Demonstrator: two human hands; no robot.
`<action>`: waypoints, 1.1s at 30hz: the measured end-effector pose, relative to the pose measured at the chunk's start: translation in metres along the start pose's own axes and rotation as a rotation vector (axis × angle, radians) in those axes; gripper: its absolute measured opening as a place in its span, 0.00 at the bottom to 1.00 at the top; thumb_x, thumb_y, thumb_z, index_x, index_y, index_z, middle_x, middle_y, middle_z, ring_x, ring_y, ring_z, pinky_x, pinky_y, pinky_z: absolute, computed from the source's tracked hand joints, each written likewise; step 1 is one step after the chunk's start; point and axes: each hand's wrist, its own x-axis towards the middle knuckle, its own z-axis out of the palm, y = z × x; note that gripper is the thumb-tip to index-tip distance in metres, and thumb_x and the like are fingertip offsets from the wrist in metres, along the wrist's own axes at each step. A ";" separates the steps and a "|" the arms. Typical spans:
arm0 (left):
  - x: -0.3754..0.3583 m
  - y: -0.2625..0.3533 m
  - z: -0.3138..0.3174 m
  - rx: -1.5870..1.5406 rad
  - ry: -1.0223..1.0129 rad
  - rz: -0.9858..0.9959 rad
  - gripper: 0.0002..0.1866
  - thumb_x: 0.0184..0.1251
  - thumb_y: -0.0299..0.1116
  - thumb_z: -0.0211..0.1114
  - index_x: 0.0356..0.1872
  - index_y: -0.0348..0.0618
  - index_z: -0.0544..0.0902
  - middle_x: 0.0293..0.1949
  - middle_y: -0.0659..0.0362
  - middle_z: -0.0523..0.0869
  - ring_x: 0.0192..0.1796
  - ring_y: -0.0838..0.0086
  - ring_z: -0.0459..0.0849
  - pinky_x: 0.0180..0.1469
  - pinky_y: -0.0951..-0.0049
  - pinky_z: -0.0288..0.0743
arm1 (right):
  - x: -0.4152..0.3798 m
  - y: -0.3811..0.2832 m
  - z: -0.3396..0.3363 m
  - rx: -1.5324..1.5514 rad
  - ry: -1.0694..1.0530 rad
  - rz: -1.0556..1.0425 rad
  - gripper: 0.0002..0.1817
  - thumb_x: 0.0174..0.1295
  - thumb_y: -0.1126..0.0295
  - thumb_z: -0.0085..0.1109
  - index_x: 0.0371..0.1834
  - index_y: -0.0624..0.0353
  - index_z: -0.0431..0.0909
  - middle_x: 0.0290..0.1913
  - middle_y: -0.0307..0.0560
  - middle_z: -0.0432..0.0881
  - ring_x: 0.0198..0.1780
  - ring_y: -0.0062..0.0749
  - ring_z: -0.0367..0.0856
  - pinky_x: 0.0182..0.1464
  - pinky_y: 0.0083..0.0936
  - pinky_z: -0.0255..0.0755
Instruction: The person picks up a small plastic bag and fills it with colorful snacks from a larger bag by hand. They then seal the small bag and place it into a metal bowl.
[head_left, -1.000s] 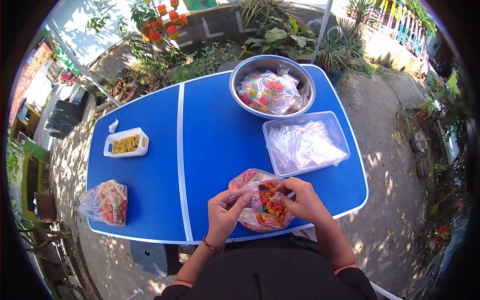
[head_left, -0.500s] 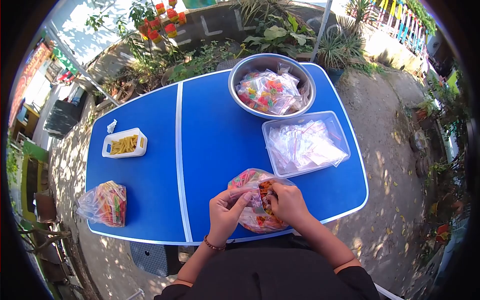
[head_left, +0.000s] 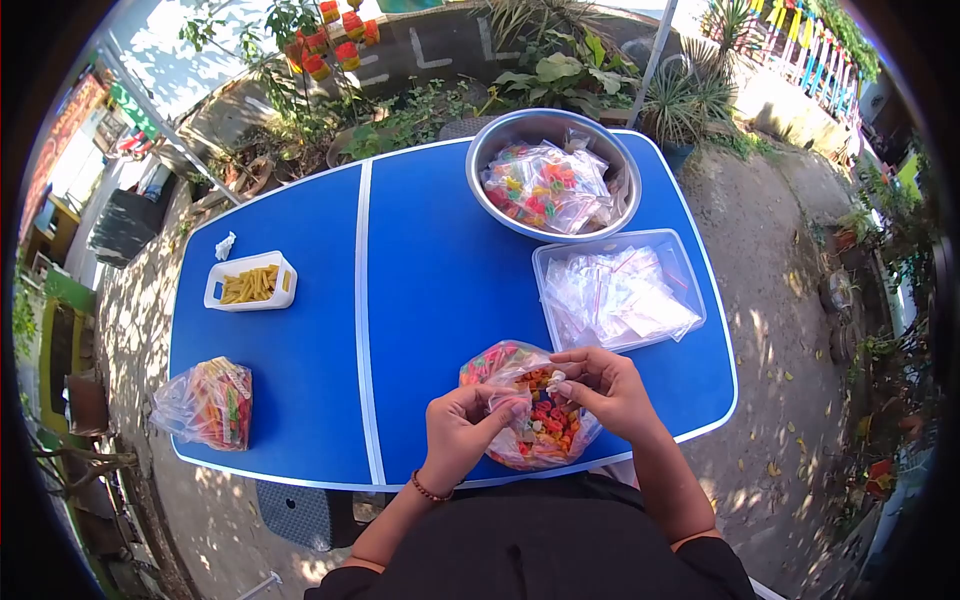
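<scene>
In front of me on the table lies a big clear plastic bag (head_left: 555, 440), its mouth open on red, orange and yellow curled pieces. My left hand (head_left: 460, 432) pinches a small clear bag (head_left: 508, 408) over the big bag's left side. Over the big bag's far right edge, my right hand (head_left: 608, 390) has thumb and fingers closed on a small whitish piece (head_left: 556, 379), too small to name. The small bag's contents are hard to make out.
A clear tub (head_left: 690, 275) of small empty bags stands beyond my right hand, with a metal bowl (head_left: 478, 205) of filled bags behind it. At left on the blue table (head_left: 300, 390) are a white basket (head_left: 250, 304) of yellowish sticks and a bag of coloured strips (head_left: 222, 405).
My right hand has risen out of the big bag and moved right, now holding a whitish piece. The big bag's mouth shows wider. My left hand keeps the small bag, slightly further right.
</scene>
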 end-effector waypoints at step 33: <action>0.002 -0.003 0.008 -0.261 -0.032 -0.004 0.12 0.79 0.30 0.56 0.54 0.33 0.79 0.45 0.49 0.88 0.49 0.67 0.89 0.55 0.66 0.84 | -0.012 0.033 0.032 -1.094 0.076 -0.321 0.10 0.54 0.68 0.68 0.37 0.59 0.84 0.35 0.50 0.83 0.40 0.49 0.83 0.44 0.39 0.80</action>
